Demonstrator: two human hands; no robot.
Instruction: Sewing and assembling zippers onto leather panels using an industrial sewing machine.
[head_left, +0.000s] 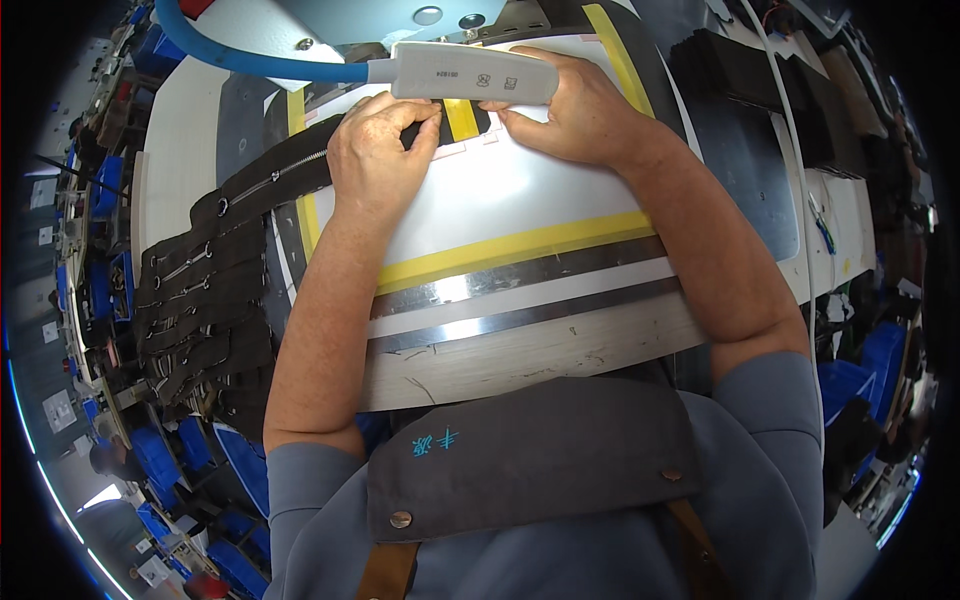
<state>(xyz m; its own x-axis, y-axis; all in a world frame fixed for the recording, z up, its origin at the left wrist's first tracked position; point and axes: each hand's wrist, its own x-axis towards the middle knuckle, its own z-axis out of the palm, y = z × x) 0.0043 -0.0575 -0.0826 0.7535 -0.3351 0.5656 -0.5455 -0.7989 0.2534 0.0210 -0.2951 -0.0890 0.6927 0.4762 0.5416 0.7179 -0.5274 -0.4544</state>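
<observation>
My left hand (385,150) is closed, its fingers curled down on a dark fabric strip (275,178) with a silver zipper. The strip runs out to the left from under that hand. A white sheet (510,190) edged with yellow tape lies beneath both hands. On its upper right part rests my right hand (590,115), thumb stretched out to the left and fingers apparently laid flat. A white lamp head (475,73) on a blue flexible neck (260,62) hides most of those fingers. Beyond the hands stands the pale blue sewing machine (370,25).
Several dark zippered pieces (200,300) hang over the table's left side. Stacked dark fabric panels (735,70) lie at the far right, with small snips (822,225) nearer. A metal strip (460,287) crosses the table in front of the sheet. Blue bins (885,355) stand beyond the table.
</observation>
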